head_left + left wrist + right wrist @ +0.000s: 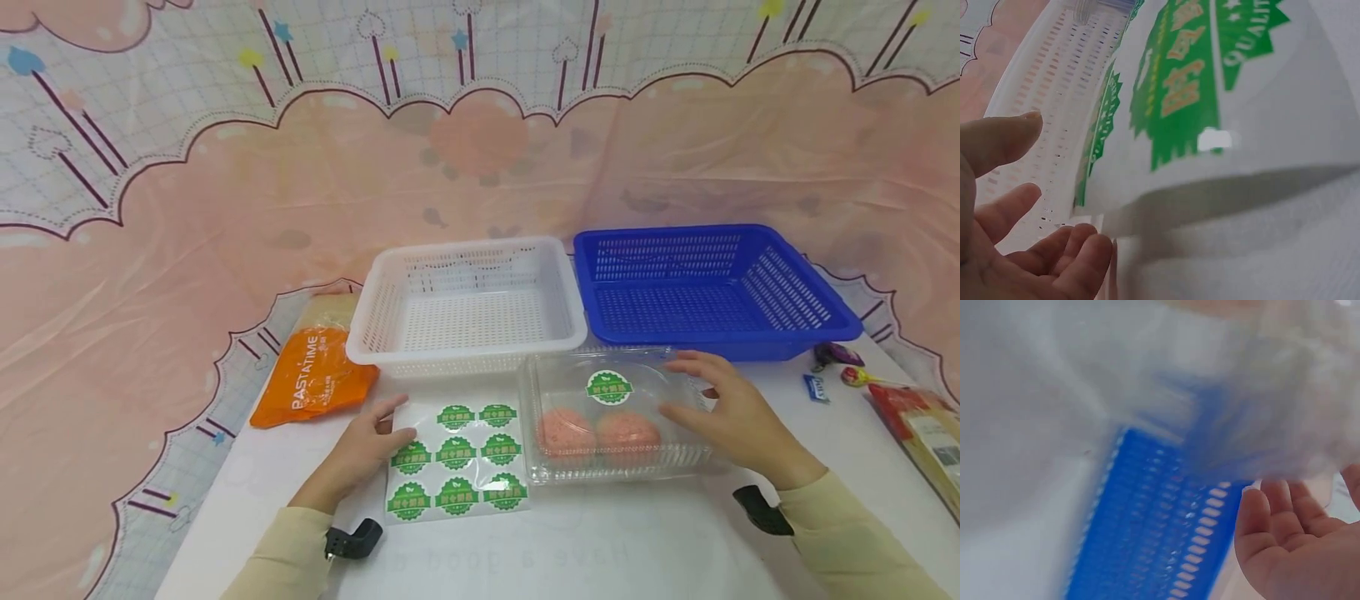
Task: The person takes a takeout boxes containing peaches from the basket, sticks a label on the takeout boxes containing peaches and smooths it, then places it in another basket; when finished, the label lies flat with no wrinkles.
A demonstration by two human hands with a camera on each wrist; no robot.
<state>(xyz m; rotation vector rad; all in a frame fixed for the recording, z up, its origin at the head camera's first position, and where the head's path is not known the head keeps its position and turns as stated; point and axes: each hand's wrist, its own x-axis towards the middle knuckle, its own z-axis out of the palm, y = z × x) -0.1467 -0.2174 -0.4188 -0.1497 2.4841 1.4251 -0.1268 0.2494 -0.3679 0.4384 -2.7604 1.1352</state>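
In the head view my left hand [360, 454] is at the upper left corner of a sheet of round green stickers [457, 458]. The left wrist view shows its fingers loosely bent beside the sheet's edge [1166, 156], which stands a little off the table. My right hand [738, 417] is at the right side of a clear plastic box [540, 375], fingers spread; whether they touch it I cannot tell. Two pink round items [566, 433] lie inside the box, and one green sticker [609, 387] is on its lid. The right wrist view is blurred.
Behind are a white basket [468, 354] and a blue basket [720, 342]. An orange bag [315, 375] lies at the left. At the right are a blue wrapped sweet [816, 388], a lollipop [853, 377], a dark purple packet [838, 356] and a red-and-tan packet [918, 433].
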